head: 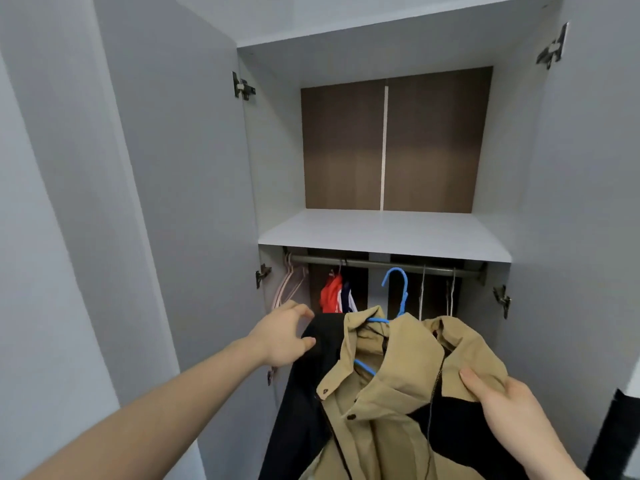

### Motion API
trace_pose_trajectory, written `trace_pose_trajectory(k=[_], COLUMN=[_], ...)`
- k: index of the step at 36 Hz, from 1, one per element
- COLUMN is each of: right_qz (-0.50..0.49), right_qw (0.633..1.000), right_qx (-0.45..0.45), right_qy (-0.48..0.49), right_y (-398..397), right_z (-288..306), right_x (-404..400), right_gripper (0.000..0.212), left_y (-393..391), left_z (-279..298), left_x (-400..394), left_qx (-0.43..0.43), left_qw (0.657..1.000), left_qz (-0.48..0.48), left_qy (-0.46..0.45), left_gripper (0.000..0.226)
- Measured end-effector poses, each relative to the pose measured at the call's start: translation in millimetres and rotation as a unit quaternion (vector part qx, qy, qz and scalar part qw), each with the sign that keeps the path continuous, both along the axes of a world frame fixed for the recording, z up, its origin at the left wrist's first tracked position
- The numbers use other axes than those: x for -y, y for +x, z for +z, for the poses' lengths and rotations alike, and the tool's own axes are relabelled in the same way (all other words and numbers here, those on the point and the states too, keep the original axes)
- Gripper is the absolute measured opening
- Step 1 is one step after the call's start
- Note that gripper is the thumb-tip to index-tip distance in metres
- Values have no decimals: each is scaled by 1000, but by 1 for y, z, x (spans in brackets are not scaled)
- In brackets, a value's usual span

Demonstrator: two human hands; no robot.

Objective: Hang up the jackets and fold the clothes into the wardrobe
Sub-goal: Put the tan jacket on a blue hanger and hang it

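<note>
- At nine o'clock in the view, the wardrobe's left door (166, 174) stands swung wide; pale pink hangers (291, 289) dangle bare at the rod's left end.
- The left hand (282, 336), at about eight o'clock, reaches with fingers spread and loosely curled, touching the black shoulder of the jacket without closing on it.
- At centre, the tan-and-black jacket (388, 410) sits on a blue hanger (394, 299), whose hook rises toward the rod (381, 264) at twelve o'clock of the garment; whether it has caught cannot be told.
- The jacket looks soft, floppy and fairly light, its collar and hood slumping; the firm hold is judged to be the hanger's neck, not the cloth.
- Inside the wardrobe (561, 202), a red-and-white garment (334, 296) hangs left of the hook, thin wire hangers (450, 292) right of it; the shelf (384, 233) above holds nothing.
- At four o'clock, the right hand (509, 400) pinches the tan hood between thumb and fingers.
</note>
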State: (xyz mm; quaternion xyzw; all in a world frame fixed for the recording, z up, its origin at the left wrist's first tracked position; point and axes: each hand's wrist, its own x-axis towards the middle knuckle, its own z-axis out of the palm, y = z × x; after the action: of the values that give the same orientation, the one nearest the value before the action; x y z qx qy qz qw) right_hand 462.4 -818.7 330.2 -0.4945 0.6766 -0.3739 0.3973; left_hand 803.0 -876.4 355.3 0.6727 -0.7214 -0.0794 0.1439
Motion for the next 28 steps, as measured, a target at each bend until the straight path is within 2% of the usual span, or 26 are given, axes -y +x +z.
trace_pose_trajectory(k=[2,5,11,16,20,28], right_qz=[20,67,85,84,85,45], right_qw=[999,996,995,993,990,985], right_qx=[31,41,11,-27,-62,-99], right_qy=[33,49,51,75,96,131], right_y=[-2,-3,-4,-8,-9,-15], right_z=[2,4,-2,-17,-28,-52], right_x=[15,37,87,133,163,212], right_gripper=[64,43,52,51,36,21], left_y=[-4,-11,-23,-31,-39,-79], left_z=[-2,-6,-22,-46,-70,-121], left_x=[23,57,124,179,224,323], left_qx=[-1,-1,-6,-4,10,50], left_qw=[1000,1000,999,995,992,988], left_qz=[-1,2,14,42,47,-22], left_qy=[7,21,47,85,118,145], left_gripper=[57,58,60,59,57,63])
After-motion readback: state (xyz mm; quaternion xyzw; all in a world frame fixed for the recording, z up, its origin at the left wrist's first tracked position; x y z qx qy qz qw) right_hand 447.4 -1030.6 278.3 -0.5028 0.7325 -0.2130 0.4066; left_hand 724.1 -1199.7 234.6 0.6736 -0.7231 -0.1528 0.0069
